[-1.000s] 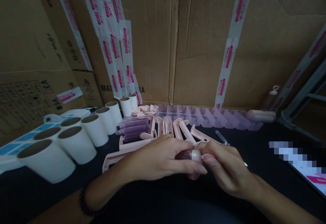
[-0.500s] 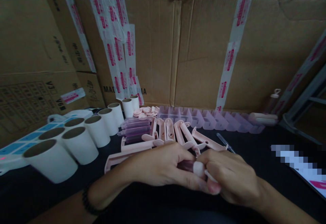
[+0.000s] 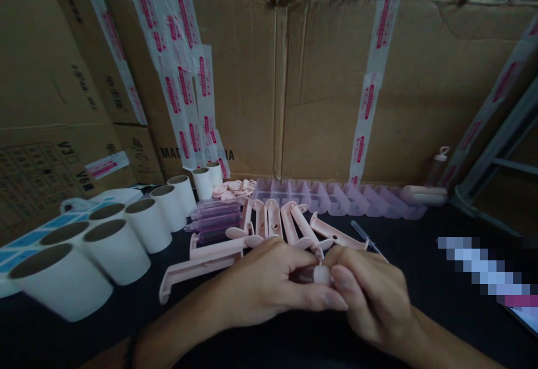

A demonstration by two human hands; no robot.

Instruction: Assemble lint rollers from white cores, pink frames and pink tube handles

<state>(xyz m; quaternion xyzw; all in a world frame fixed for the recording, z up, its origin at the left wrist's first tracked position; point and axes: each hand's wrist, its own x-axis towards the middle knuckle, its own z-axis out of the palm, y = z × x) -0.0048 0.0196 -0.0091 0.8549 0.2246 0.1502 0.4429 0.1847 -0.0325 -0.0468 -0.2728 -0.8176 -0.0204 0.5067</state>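
My left hand (image 3: 269, 282) is closed round a small purple tube (image 3: 303, 274) whose pale pink cap (image 3: 323, 274) sticks out toward the right. My right hand (image 3: 370, 296) pinches that cap between thumb and fingers. Both hands hover low over the black table (image 3: 420, 257), close to my body. Just beyond them lie several pink plastic handles (image 3: 290, 226) side by side. A stack of purple tubes (image 3: 216, 220) sits to the left of the handles.
Several white paper rolls (image 3: 126, 229) stand in rows at the left. A row of lilac plastic pieces (image 3: 336, 195) and a heap of pink caps (image 3: 231, 188) lie at the back. Cardboard walls (image 3: 328, 89) enclose the table. A thin clear stick (image 3: 365, 237) lies right of the handles.
The view has shifted a little. My hands have stayed together on the tube and cap, with the right fingers regripping the cap.
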